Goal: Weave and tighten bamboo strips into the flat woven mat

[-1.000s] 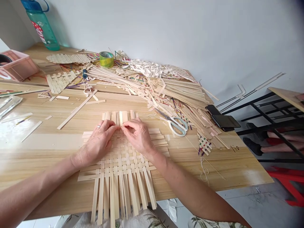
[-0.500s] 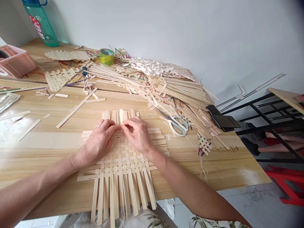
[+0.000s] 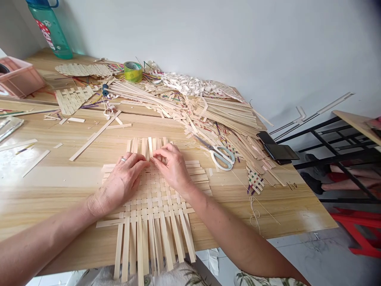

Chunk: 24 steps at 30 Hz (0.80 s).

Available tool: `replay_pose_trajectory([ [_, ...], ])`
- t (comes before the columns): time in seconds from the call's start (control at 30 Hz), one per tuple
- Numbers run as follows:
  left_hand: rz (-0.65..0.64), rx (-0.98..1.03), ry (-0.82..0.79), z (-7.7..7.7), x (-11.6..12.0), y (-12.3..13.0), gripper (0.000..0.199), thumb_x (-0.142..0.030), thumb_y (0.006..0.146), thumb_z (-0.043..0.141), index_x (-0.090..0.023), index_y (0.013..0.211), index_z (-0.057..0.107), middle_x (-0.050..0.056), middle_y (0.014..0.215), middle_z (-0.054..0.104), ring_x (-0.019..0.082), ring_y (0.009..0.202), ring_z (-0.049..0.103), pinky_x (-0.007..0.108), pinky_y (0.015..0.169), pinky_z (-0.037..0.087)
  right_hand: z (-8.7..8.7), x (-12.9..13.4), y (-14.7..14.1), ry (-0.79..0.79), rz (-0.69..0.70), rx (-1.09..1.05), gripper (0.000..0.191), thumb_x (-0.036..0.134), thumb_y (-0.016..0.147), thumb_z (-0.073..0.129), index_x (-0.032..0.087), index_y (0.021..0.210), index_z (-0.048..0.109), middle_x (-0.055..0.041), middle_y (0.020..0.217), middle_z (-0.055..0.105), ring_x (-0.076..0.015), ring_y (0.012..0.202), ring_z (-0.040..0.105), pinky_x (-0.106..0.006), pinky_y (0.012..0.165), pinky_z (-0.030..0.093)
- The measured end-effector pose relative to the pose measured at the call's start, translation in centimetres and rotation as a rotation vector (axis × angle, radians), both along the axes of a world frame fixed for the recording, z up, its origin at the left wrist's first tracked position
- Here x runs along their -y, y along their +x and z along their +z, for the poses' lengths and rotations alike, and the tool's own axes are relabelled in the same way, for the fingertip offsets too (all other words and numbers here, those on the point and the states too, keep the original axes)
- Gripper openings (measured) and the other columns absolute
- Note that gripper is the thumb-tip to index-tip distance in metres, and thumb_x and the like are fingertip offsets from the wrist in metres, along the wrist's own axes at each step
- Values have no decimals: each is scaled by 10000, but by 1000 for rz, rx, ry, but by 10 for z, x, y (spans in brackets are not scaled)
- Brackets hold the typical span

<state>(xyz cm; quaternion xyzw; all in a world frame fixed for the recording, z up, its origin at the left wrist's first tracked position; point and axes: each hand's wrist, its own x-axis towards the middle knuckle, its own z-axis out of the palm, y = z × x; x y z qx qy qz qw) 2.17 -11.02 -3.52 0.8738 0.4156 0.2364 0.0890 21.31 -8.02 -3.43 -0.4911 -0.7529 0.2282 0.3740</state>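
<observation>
A woven mat of pale flat strips [image 3: 154, 194] lies on the table near its front edge, its loose strip ends fanning out on all sides. My left hand [image 3: 125, 178] rests on the mat's upper left part, a ring on one finger, with fingertips pressed together at the weave. Beside it, my right hand [image 3: 171, 167] pinches at the upper middle of the mat, thumb and index finger close together. The fingertips of both hands nearly meet there. Whatever small strip part lies between them is too hidden to tell.
White-handled scissors [image 3: 222, 157] lie right of the mat, near a phone [image 3: 281, 152]. Behind are heaped strips [image 3: 232, 113], green tape [image 3: 133, 72], a pink basket [image 3: 22, 79] and a teal bottle [image 3: 52, 33]. Another person's legs show at right.
My right hand's fingers have lifted and shifted slightly at the mat's upper middle. My left hand has stayed almost in place, its fingertips slightly lower.
</observation>
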Motion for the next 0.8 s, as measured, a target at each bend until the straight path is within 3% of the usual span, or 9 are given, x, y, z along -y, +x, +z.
replay_pose_trajectory([
  [0.23,-20,-87,23,1,2,1,525,32,851,454,-183,1311,589,103,1125,637,272,999,514,419,861,454,-4,-6,0,-46,-15,-50,130,120,813,723,207,878,652,-29,878,560,-191,874,563,-338,820,493],
  [0.43,-37,-145,44,0,4,0,508,40,850,431,-164,1278,614,123,1164,625,277,1012,518,441,855,470,-1,-12,11,-36,-1,-329,131,158,893,561,212,982,641,-27,930,643,-146,834,614,-288,753,514],
  [0.57,-39,-168,83,2,3,1,474,18,870,424,-143,1278,606,130,1185,632,288,1038,531,454,879,482,4,-10,16,76,-3,-212,133,115,874,549,204,890,645,-24,888,665,-157,830,610,-307,781,502],
  [0.7,-35,-211,91,4,2,3,451,8,868,414,-144,1236,626,137,1170,641,299,1029,548,473,883,492,-2,-9,14,77,31,-54,203,54,856,521,205,861,657,-39,864,653,-188,854,590,-333,786,494],
  [0.8,-21,-175,35,3,1,3,464,2,864,408,-153,1247,618,136,1178,635,298,1035,552,481,889,498,-7,-9,12,69,37,-59,223,45,852,507,205,894,656,-47,886,646,-196,877,591,-346,816,499],
])
